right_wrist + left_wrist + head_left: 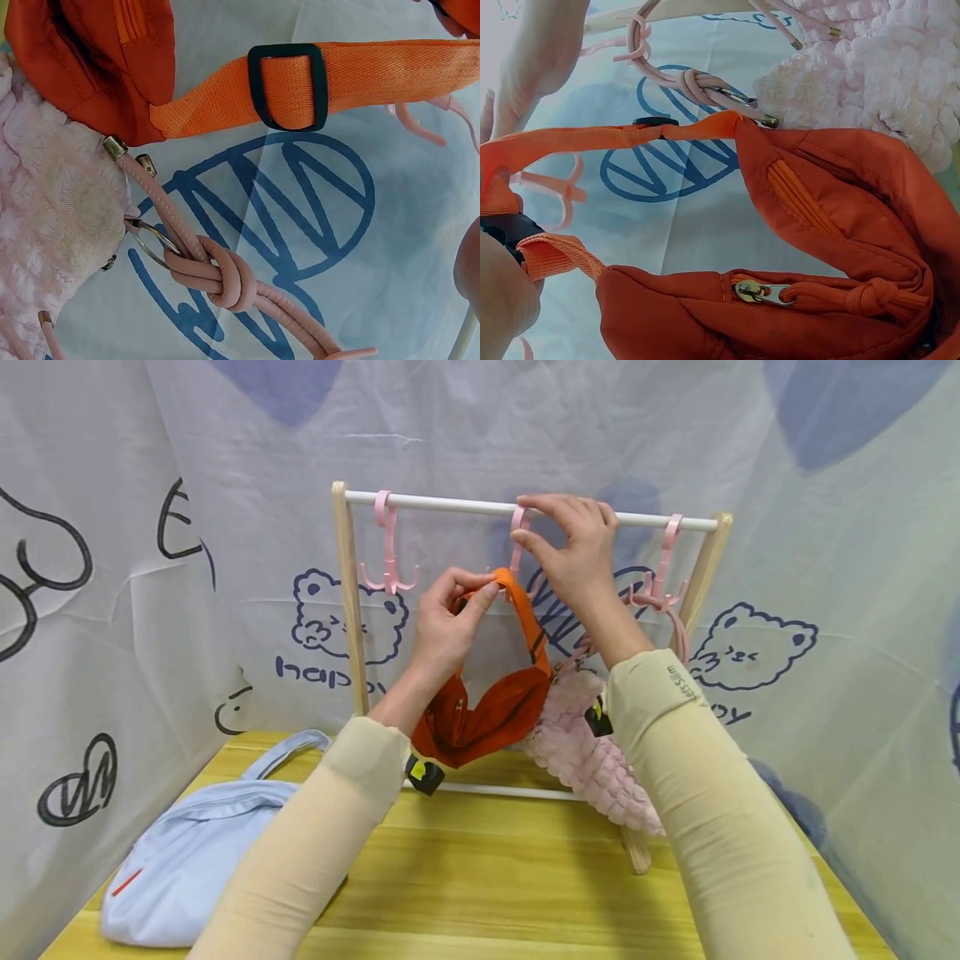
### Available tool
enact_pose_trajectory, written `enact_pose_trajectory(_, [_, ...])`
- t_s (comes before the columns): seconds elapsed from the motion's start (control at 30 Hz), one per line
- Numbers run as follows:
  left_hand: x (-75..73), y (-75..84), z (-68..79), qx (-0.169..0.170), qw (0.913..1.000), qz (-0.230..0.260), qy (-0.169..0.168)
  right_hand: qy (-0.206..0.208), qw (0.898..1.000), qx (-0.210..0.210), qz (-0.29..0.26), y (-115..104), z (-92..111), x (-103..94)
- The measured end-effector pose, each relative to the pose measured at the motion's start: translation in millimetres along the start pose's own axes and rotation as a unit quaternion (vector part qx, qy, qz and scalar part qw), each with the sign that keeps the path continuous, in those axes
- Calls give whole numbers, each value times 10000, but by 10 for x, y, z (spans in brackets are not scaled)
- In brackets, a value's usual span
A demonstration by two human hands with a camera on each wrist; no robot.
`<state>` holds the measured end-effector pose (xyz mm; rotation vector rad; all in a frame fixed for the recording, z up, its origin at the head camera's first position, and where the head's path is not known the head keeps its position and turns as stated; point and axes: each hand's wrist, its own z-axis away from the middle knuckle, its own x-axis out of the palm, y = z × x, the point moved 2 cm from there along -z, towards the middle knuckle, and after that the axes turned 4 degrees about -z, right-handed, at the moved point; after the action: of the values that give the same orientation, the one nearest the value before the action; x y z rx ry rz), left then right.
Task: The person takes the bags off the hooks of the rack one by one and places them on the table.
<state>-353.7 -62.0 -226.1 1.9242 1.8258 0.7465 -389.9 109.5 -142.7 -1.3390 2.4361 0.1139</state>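
Note:
An orange waist bag (487, 714) hangs by its strap (528, 627) below the middle pink hook (515, 556) of a rack. My left hand (444, 622) pinches the top of this strap between thumb and fingers, right beside the hook's prongs. With thumb and index finger, my right hand (579, 547) grips the upper loop of that hook on the white rod. In the left wrist view a black buckle (510, 229) lies under the left hand, and the bag's zipper pull (761, 292) shows. A black strap slider (289, 86) appears in the right wrist view.
A fluffy pink bag (581, 743) hangs from the right pink hook (660, 568) by a knotted strap (225, 274). Another pink hook (389, 547) is at the rod's left. A light blue bag (202, 852) lies on the wooden table (480, 877); printed cloth surrounds it.

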Motion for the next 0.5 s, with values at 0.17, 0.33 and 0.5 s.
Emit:
enact_pose_trajectory(0.17, [-23, 17, 29, 15, 10000, -16, 84, -26, 10000, 91, 3, -7, 0, -4])
enact_pose_trajectory(0.33, [-87, 50, 96, 76, 9994, -175, 271, -53, 9999, 110, -13, -3, -2, 6])
enact_pose_trajectory(0.5, [-166, 85, 194, 110, 9980, -205, 580, -46, 10000, 46, -48, 13, -1, -5])
